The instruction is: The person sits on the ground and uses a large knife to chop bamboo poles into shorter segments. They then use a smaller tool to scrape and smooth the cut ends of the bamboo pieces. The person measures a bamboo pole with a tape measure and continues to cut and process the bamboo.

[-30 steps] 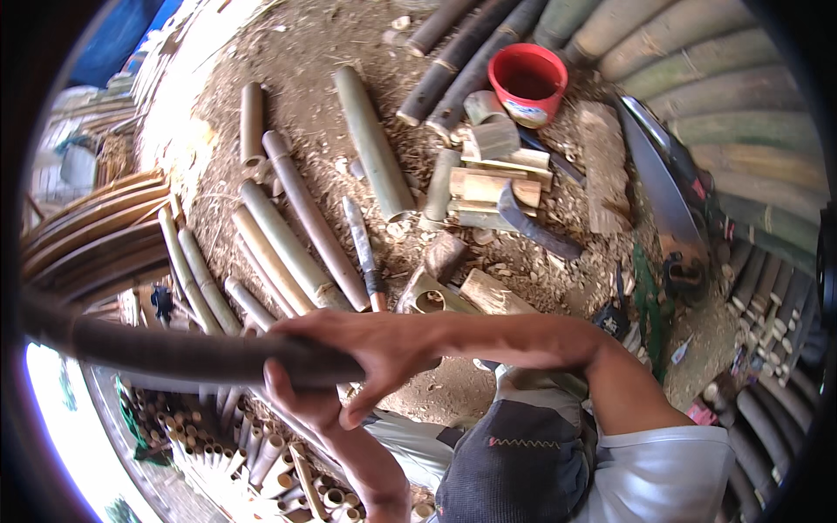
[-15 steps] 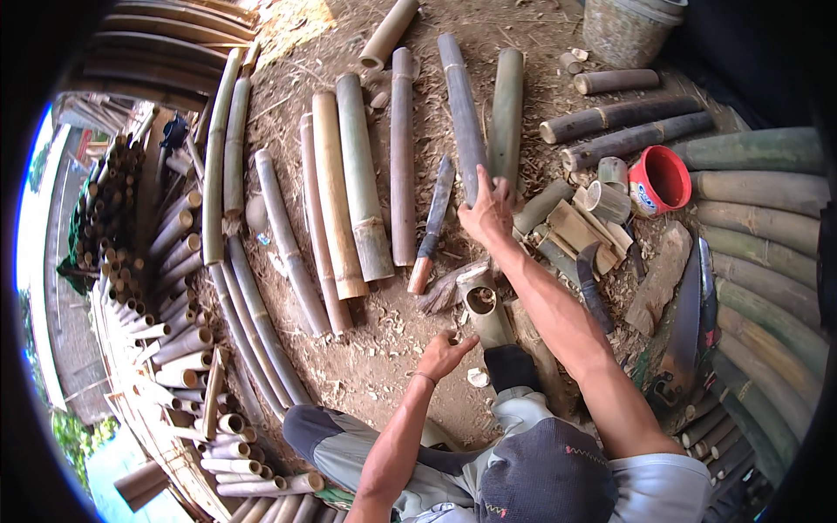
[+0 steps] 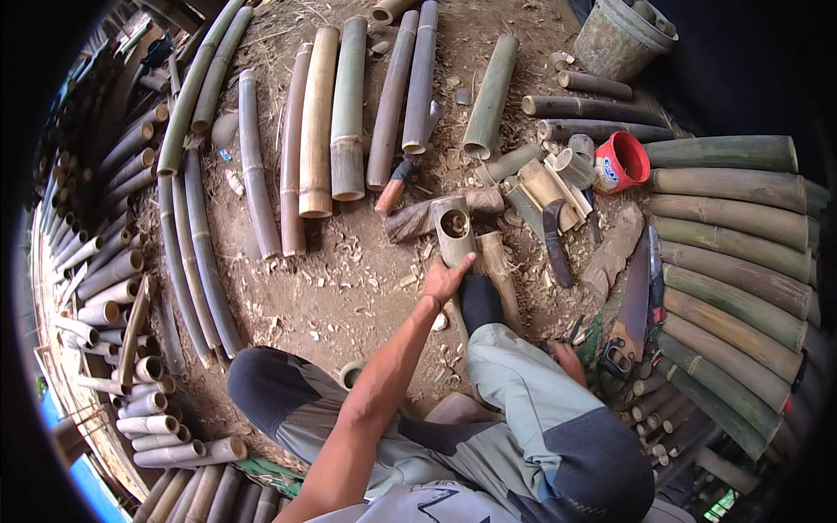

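Note:
My left hand is closed round the near end of a short bamboo section, its thumb along the right side. This section has a round hole cut in its upper face and rests across a rough wood piece. My right hand shows only in part beyond my right shin, low by the ground. Its fingers are mostly hidden, so whether it holds anything is unclear. A small dark tool lies close to that hand. Beyond the rough wood lies a knife with an orange-brown handle, its blade mostly out of sight.
Several bamboo poles lie side by side ahead. On the right are a red bucket, a curved sheath-like dark piece, a handsaw and stacked bamboo. Cut bamboo tubes are heaped left; a pale bucket stands far right.
My right hand has left the grey bamboo pole, which now lies farther left against its neighbour, and has come back beside my leg. My left hand has taken hold of the holed bamboo section.

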A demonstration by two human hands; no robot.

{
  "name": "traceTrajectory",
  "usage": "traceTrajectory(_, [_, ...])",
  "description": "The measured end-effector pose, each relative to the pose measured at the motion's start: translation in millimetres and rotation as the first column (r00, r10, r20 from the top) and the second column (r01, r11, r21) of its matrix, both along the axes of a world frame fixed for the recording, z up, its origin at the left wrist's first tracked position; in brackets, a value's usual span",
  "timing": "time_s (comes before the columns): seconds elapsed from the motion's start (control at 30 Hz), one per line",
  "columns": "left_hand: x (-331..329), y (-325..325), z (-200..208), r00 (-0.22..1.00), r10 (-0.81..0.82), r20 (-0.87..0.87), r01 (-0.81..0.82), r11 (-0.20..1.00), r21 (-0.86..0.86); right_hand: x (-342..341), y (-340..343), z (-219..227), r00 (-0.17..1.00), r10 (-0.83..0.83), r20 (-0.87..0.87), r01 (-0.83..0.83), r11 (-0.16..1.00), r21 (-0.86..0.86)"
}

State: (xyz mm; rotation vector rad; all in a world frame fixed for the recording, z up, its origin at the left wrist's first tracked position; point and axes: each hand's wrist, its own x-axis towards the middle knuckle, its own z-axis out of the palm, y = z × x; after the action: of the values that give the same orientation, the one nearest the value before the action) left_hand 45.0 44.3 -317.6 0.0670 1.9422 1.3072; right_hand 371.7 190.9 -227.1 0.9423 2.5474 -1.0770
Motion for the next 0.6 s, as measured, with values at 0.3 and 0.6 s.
traceTrajectory(0.3, [69,19,26,0.974,0.174,-0.144,-0.202,0.957,-0.209,137,-55,-47,0.961,-0.274,-0.036,0.276,0.954,0.115])
traceTrajectory(0.6, [55,18,39,0.976,0.138,-0.166,-0.152,0.985,-0.077,131,-52,-64,0.931,-0.347,-0.115,0.357,0.931,0.081])
